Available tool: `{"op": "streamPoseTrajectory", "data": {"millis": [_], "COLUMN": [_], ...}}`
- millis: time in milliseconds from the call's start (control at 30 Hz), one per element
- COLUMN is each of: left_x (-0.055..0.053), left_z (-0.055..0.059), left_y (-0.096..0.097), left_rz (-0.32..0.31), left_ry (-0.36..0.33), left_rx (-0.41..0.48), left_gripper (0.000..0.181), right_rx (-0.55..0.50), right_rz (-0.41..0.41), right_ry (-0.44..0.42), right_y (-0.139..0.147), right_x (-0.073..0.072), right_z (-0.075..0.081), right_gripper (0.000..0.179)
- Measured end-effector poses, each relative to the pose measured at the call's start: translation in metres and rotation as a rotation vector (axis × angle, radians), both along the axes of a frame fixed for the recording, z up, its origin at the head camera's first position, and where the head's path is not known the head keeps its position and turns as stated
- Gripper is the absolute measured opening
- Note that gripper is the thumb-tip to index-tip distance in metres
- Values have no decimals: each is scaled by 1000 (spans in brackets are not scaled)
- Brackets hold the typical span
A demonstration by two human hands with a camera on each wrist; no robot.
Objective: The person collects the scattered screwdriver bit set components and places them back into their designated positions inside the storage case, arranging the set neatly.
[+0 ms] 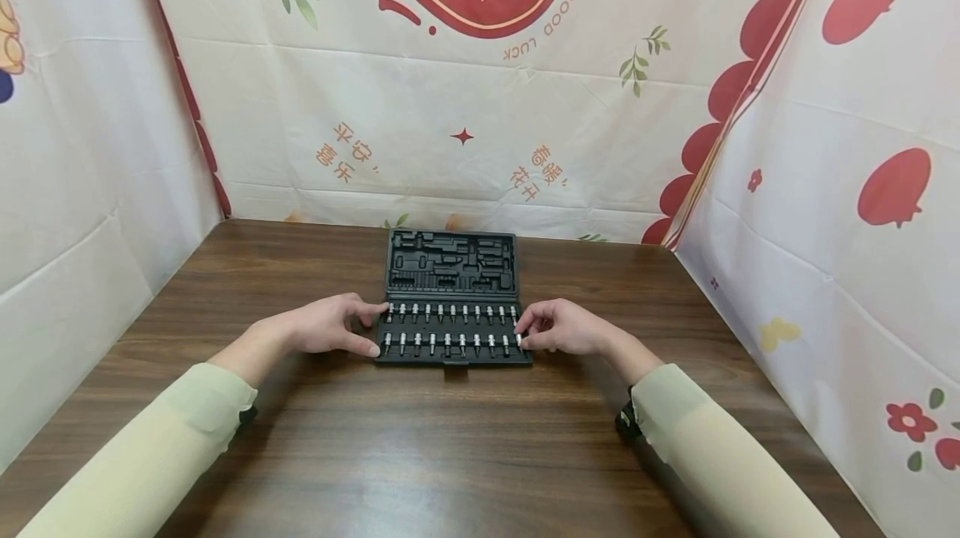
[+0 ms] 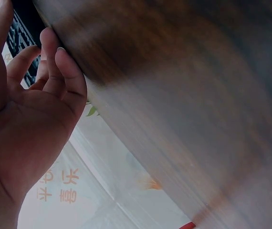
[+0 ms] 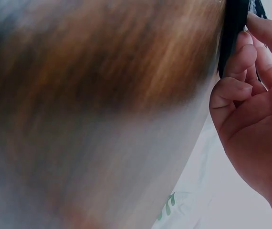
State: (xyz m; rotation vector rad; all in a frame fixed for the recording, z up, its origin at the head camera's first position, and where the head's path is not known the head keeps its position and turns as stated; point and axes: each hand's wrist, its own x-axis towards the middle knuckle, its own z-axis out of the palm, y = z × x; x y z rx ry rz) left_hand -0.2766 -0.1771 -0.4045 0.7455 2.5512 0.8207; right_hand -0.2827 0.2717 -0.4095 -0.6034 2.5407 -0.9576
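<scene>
A black case (image 1: 453, 365) lies unfolded on the table, its lower half holding two rows of silver bit sockets (image 1: 447, 344). At the case's left side is my left hand (image 1: 322, 326), index fingertip by the upper row's end and thumb on the near corner. In the left wrist view its other fingers (image 2: 69, 71) bend loosely beside the case. My right hand (image 1: 566, 327) pinches the last bit socket (image 1: 519, 340) of the near row between thumb and index finger. The right wrist view shows its thumb over the case edge (image 3: 234, 38); the bit socket is hidden there.
Moulded recesses fill the raised lid (image 1: 452, 261) behind the rows. A latch tab (image 1: 455, 372) juts from the case's front. The brown wooden table (image 1: 420, 455) ends at a printed cloth (image 1: 420, 105) at the back, with more cloth at both sides.
</scene>
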Motion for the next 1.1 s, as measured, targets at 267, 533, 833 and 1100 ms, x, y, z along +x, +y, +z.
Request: {"op": "streamPoseTrajectory", "data": {"millis": [267, 533, 833, 1100], "left_x": [-1, 0, -2, -4], "left_z": [-1, -2, -3, -2], "left_y": [-1, -1, 1, 1], "left_rz": [-8, -6, -13, -2], "left_ry": [12, 7, 21, 18], "left_rx": [-1, 9, -2, -21], "left_gripper": [90, 90, 90, 89], "right_rx": [-19, -10, 6, 10], "right_rz": [-3, -6, -24, -55], "right_ry": [7, 16, -28, -103], "right_y": [0, 0, 1, -2], "right_x": [0, -1, -3, -8], "right_z": [-3, -2, -2, 0], "right_gripper": [17, 33, 37, 37]}}
